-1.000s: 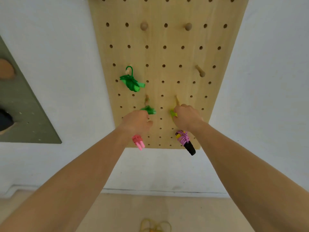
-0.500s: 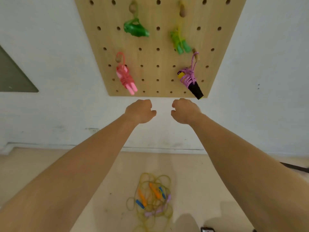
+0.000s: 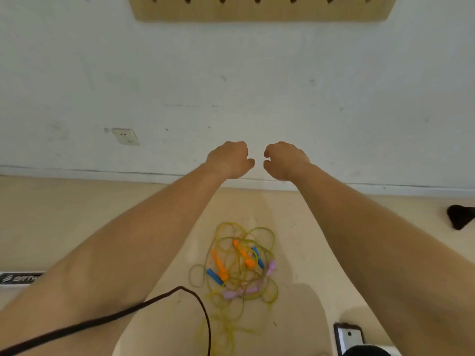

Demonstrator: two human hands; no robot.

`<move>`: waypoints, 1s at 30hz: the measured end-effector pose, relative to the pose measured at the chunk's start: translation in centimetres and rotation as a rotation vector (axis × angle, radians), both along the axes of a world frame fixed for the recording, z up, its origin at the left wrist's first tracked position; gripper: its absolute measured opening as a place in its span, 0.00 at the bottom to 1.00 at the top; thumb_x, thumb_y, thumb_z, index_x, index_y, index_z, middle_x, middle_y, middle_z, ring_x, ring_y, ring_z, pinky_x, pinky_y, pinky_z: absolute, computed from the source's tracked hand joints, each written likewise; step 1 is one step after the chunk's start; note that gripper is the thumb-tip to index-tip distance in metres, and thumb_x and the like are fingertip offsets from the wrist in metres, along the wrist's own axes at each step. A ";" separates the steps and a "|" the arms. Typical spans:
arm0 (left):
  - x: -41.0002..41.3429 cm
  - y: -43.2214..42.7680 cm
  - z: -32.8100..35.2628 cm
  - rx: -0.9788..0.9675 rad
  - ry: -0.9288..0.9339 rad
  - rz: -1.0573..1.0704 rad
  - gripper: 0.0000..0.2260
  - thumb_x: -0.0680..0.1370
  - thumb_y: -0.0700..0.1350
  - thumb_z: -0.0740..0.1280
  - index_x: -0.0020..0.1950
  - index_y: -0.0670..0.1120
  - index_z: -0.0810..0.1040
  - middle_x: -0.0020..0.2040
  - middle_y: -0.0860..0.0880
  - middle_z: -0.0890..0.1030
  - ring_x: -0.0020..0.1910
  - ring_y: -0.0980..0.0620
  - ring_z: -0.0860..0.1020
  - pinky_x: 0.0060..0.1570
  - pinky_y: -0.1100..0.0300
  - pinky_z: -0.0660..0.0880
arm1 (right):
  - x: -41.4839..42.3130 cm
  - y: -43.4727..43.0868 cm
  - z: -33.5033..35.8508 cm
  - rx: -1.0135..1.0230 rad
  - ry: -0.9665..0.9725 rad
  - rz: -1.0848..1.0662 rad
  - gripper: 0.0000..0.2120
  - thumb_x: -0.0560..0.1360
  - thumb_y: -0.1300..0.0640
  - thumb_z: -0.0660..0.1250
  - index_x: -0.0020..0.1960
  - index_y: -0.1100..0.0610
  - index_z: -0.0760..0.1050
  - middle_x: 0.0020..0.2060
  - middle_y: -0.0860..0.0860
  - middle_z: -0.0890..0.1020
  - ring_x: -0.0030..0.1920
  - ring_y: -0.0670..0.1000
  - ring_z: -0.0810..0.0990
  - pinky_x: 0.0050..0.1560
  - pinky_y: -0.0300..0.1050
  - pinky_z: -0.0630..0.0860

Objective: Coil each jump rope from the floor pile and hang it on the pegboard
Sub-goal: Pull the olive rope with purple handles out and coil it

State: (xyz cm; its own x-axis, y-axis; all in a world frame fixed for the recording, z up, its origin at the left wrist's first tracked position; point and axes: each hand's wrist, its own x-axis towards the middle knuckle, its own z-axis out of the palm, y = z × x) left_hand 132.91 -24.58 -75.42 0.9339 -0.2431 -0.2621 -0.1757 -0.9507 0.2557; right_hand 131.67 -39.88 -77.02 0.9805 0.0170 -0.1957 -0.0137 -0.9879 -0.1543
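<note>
A tangled pile of jump ropes (image 3: 239, 265) lies on the beige floor below my arms, with yellow-green cords and orange, blue and lilac handles. Only the bottom edge of the wooden pegboard (image 3: 257, 14) shows at the top, and no hung ropes are in view. My left hand (image 3: 228, 160) and my right hand (image 3: 285, 160) hang side by side in front of the wall, above and beyond the pile. Their fingers are loosely curled and hold nothing.
A black cable (image 3: 180, 289) loops across the lower left, just left of the pile. A wall socket (image 3: 126, 136) sits low on the white wall. A dark object (image 3: 460, 219) lies at the right edge, and a small device (image 3: 349, 335) at the bottom right.
Both hands have let go of the hung ropes and come down off the pegboard. The view has tipped down, so the hung ropes left the frame and the floor pile came into view.
</note>
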 end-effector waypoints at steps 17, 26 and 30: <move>-13.4 2.8 -19.8 -0.028 0.050 0.039 0.17 0.78 0.54 0.65 0.63 0.48 0.77 0.62 0.46 0.79 0.60 0.44 0.77 0.59 0.52 0.75 | -13.9 2.5 -20.4 0.061 0.115 0.004 0.20 0.79 0.53 0.61 0.70 0.51 0.72 0.68 0.53 0.74 0.68 0.57 0.72 0.65 0.53 0.71; -17.8 5.4 -30.7 0.001 0.178 0.045 0.14 0.78 0.52 0.65 0.60 0.47 0.78 0.57 0.45 0.81 0.57 0.44 0.79 0.49 0.57 0.73 | -18.7 5.0 -31.8 0.163 0.336 0.018 0.13 0.78 0.56 0.61 0.58 0.58 0.79 0.56 0.59 0.81 0.59 0.60 0.79 0.53 0.47 0.75; -18.6 7.4 -36.6 0.051 0.292 0.046 0.11 0.78 0.52 0.66 0.55 0.49 0.81 0.56 0.45 0.82 0.57 0.43 0.80 0.51 0.55 0.76 | -19.8 6.4 -37.4 0.162 0.491 0.048 0.15 0.80 0.59 0.61 0.65 0.59 0.77 0.61 0.57 0.79 0.63 0.59 0.77 0.61 0.50 0.75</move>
State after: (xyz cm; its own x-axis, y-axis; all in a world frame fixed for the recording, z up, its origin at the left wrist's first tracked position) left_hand 114.26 -17.20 -112.05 0.8272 -0.1813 -0.5318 -0.0579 -0.9690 0.2402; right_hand 111.89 -33.46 -114.38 0.7713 0.1278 -0.6235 -0.0780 -0.9532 -0.2919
